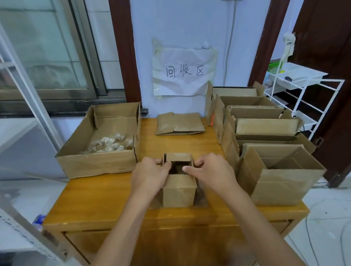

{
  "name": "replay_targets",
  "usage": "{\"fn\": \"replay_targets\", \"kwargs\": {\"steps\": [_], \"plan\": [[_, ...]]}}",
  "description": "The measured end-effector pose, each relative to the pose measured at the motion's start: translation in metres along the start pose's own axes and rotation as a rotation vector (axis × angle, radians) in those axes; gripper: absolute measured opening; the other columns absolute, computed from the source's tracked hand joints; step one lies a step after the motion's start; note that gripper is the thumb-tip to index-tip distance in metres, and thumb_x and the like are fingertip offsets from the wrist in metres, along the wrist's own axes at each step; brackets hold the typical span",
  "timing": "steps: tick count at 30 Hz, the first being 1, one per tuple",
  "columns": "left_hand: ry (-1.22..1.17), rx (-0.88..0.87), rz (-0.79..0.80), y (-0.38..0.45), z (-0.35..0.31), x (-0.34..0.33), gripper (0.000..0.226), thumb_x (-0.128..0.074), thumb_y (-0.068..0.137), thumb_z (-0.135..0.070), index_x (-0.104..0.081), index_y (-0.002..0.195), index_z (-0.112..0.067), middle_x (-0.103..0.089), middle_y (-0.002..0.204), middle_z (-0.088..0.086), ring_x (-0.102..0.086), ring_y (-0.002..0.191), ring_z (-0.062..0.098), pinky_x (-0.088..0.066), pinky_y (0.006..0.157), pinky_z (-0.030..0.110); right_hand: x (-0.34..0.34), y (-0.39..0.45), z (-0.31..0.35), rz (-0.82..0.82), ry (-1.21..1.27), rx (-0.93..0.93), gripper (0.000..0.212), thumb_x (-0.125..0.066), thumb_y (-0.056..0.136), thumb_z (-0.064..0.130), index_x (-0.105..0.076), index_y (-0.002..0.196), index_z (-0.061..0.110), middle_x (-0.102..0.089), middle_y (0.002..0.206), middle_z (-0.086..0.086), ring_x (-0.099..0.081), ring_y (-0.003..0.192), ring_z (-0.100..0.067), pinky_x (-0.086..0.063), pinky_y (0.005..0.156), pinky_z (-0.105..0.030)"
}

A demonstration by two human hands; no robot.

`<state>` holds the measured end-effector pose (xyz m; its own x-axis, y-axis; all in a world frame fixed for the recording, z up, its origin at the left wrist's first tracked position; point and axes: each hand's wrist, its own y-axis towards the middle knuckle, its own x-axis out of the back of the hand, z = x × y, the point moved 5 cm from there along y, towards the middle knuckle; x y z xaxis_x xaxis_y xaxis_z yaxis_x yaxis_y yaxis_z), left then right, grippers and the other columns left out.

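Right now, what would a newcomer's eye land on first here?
First the two hands, left hand and right hand, holding the side flaps of a small box at the front middle of the table. Next comes the paper sign with handwritten characters on the wall behind. Then the row of open boxes along the table's right side.

small box (179, 190): interior dark, contents cannot be told
left hand (150, 174): covers most of the left flap
right hand (211, 173): covers the right flap
large box (99, 163): pale contents too blurred to name
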<state>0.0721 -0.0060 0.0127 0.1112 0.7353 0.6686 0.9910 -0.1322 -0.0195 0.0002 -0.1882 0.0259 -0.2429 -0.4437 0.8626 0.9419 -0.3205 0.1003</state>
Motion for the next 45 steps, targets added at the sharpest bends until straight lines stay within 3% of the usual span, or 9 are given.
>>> {"fn": "replay_targets", "kwargs": {"steps": [5,11,14,17,21,28,34,40,45], "plan": [[0.197,0.062,0.07,0.0,-0.015,-0.005,0.018,-0.07,0.091,-0.038,-0.07,0.087,-0.02,-0.07,0.081,-0.001,-0.066,0.075,0.019,-0.047,0.058,0.031,0.011,0.024,0.01,-0.078,-0.159,0.068,0.063,-0.05,0.098,0.069,-0.057,0.059,0.02,-0.057,0.056,0.004,-0.056,0.053,-0.014,-0.05,0.053,-0.029],[-0.266,0.077,0.469,-0.027,-0.02,0.008,0.021,-0.069,0.092,-0.047,-0.065,0.106,-0.032,-0.07,0.106,-0.005,-0.063,0.1,0.016,-0.055,0.085,0.038,0.016,0.05,0.006,-0.024,-0.139,-0.079,0.078,-0.03,0.103,0.072,-0.067,0.065,0.015,-0.069,0.055,0.001,-0.07,0.055,-0.014,-0.06,0.079,-0.036],[-0.256,0.023,0.659,-0.044,-0.017,0.009,0.074,-0.076,0.081,-0.064,-0.042,0.143,-0.042,-0.061,0.126,-0.014,-0.056,0.119,0.015,-0.051,0.1,0.038,0.008,0.067,0.002,0.185,-0.086,-0.22,0.079,-0.035,0.101,0.074,-0.07,0.067,0.012,-0.071,0.054,-0.001,-0.071,0.049,-0.015,-0.058,0.076,-0.031],[-0.267,-0.007,0.711,-0.048,-0.006,0.004,0.118,-0.082,0.073,-0.062,-0.011,0.163,-0.032,-0.057,0.128,-0.016,-0.057,0.114,0.007,-0.054,0.09,0.022,-0.005,0.073,-0.001,0.362,0.082,-0.344,0.066,-0.052,0.1,0.067,-0.059,0.071,0.008,-0.064,0.047,-0.004,-0.059,0.035,-0.017,-0.045,0.043,-0.02],[0.049,-0.164,0.48,-0.051,0.011,-0.015,0.139,-0.087,0.062,-0.07,0.004,0.162,-0.039,-0.027,0.168,-0.007,-0.039,0.145,0.015,-0.043,0.114,0.032,-0.013,0.077,-0.004,0.459,0.094,-0.371,0.053,-0.053,0.104,0.055,-0.05,0.072,0.012,-0.055,0.041,0.0,-0.05,0.029,-0.014,-0.038,0.039,-0.016],[0.339,-0.202,0.183,-0.059,0.026,-0.029,0.135,-0.039,0.055,-0.102,0.021,0.159,-0.041,-0.062,0.139,-0.005,-0.067,0.108,0.019,-0.059,0.084,0.038,-0.022,0.08,-0.002,0.485,0.122,-0.391,0.041,-0.054,0.103,0.047,-0.054,0.078,0.013,-0.055,0.053,-0.002,-0.049,0.033,-0.016,-0.039,0.042,-0.018],[-0.175,-0.104,0.115,-0.065,0.038,-0.019,0.138,-0.069,0.049,-0.089,0.003,0.159,-0.051,-0.056,0.145,-0.01,-0.061,0.124,0.018,-0.056,0.099,0.04,-0.013,0.062,-0.006,0.208,0.013,-0.252,0.065,-0.033,0.1,0.075,-0.064,0.094,0.018,-0.075,0.087,-0.004,-0.072,0.072,-0.023,-0.058,0.074,-0.038],[-0.239,-0.373,-0.121,-0.065,0.019,0.019,0.059,-0.058,0.073,-0.088,-0.046,0.122,-0.058,-0.058,0.114,-0.029,-0.059,0.113,0.005,-0.056,0.092,0.037,0.005,0.022,0.006,0.294,0.517,-0.196,0.046,-0.057,0.099,0.062,-0.053,0.116,0.02,-0.075,0.102,-0.006,-0.078,0.078,-0.022,-0.06,0.06,-0.031],[0.205,-0.705,-0.284,-0.064,-0.02,0.043,0.071,-0.044,0.093,-0.076,-0.047,0.151,-0.036,-0.04,0.157,-0.017,-0.022,0.155,0.012,-0.019,0.125,0.056,-0.002,-0.002,0.002,0.149,1.174,-0.329,0.078,-0.082,0.09,0.029,-0.036,0.152,0.023,-0.078,0.113,-0.01,-0.079,0.094,-0.026,-0.065,0.079,-0.041]]}}
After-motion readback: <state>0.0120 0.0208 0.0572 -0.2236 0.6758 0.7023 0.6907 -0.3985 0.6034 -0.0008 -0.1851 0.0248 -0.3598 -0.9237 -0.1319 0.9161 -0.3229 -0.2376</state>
